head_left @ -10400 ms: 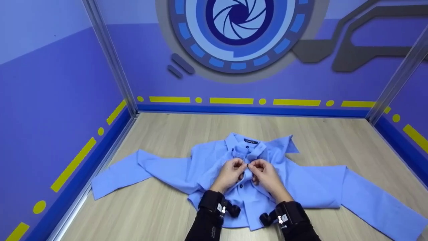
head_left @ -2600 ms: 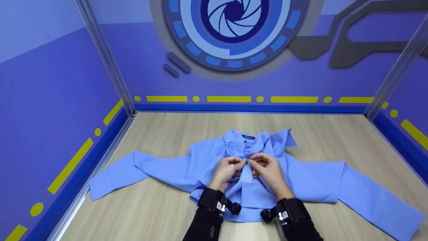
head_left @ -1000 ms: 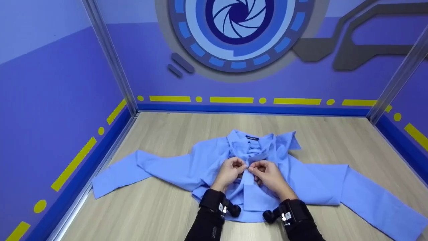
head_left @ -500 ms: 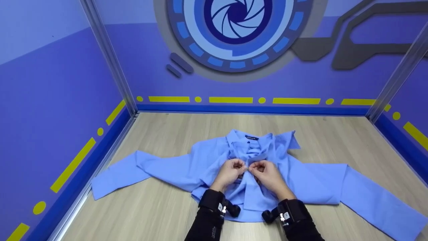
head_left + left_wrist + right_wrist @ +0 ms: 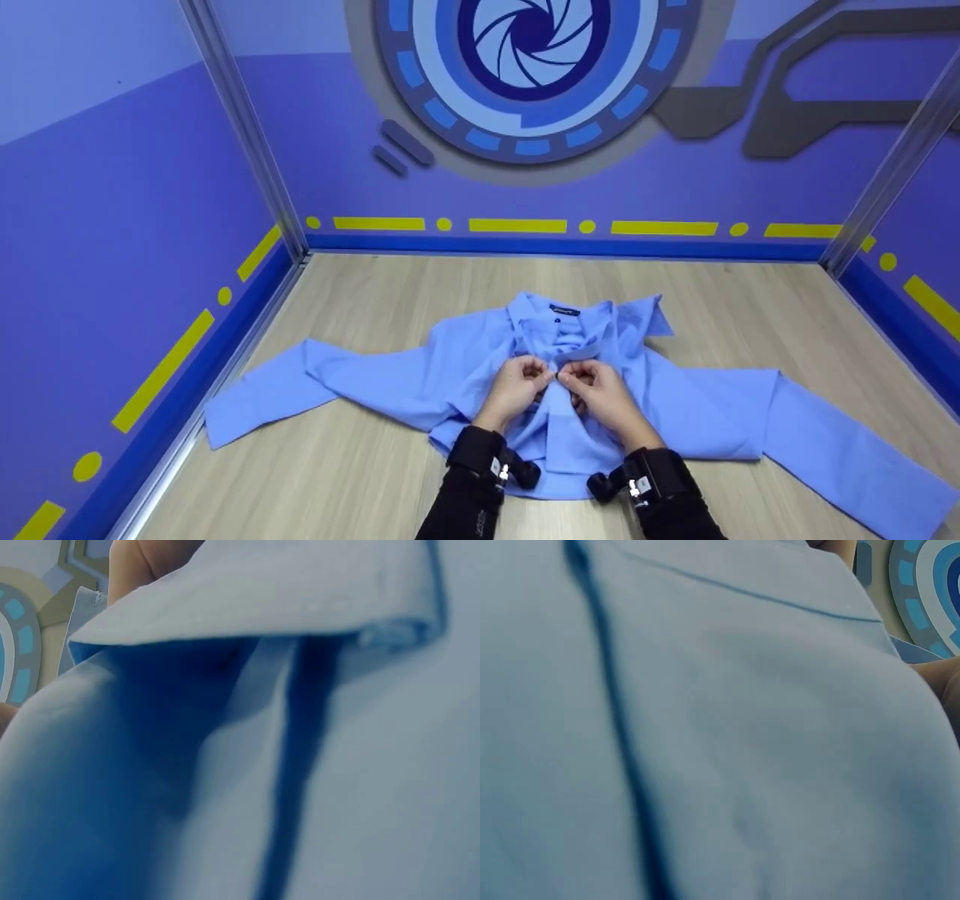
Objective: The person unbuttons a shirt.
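Observation:
A light blue button-up shirt [image 5: 465, 337] lies front up, its collar [image 5: 523, 309] at the far side and its sleeves spread out. Near the middle of its front opening, my left hand [image 5: 516, 391] pinches the placket edge between thumb and forefinger. My right hand [image 5: 602, 396] pinches the cloth directly opposite, the fingertips of both hands almost meeting. Between them shows a small dark button [image 5: 556, 376], partly covered by the fingers. Shirt cloth [image 5: 247, 592] fills most of the left wrist view, and blurred cloth [image 5: 780, 727] likewise fills the right wrist view.
The shirt lies on a wood-grain table [image 5: 360, 465]. Blue printed panels [image 5: 420, 180] with metal corner posts [image 5: 262, 157] enclose its back and sides. Both wrists wear black straps with small cameras [image 5: 523, 471]. The right-hand sleeve [image 5: 855, 450] reaches toward the table's right edge.
Compared with ten seconds ago, the front hem is drawn up, the lower button is out of sight, and the collar opening is wider. Over the last second the hands barely move.

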A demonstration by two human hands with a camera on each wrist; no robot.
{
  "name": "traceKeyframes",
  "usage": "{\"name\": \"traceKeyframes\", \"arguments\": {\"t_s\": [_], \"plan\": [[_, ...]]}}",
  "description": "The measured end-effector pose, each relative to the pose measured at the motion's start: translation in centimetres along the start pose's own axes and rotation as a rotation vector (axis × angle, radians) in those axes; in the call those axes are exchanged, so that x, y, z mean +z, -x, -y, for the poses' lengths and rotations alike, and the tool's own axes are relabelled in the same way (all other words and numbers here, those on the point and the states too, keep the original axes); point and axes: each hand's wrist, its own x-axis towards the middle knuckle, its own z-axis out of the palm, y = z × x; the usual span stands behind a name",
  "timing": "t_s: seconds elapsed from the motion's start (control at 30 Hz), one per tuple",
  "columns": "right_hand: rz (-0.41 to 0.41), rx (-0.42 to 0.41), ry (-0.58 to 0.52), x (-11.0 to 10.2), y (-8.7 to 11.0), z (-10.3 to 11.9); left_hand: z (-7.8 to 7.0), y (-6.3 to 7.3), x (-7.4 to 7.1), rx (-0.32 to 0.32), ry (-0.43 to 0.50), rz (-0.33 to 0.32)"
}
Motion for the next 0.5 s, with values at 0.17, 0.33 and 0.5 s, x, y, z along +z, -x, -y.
{"name": "traceKeyframes", "arguments": {"t_s": [0.17,0.33,0.5], "plan": [[-0.005,0.003,-0.021,0.10,0.17,-0.01,0.07,0.15,-0.04,0.013,-0.029,0.013],[-0.065,-0.021,0.073,0.39,0.22,0.13,0.17,0.14,-0.15,0.004,-0.038,0.033],[-0.095,-0.066,0.149,0.60,0.18,0.37,0.20,0.14,-0.42,-0.008,0.010,0.054]]}}
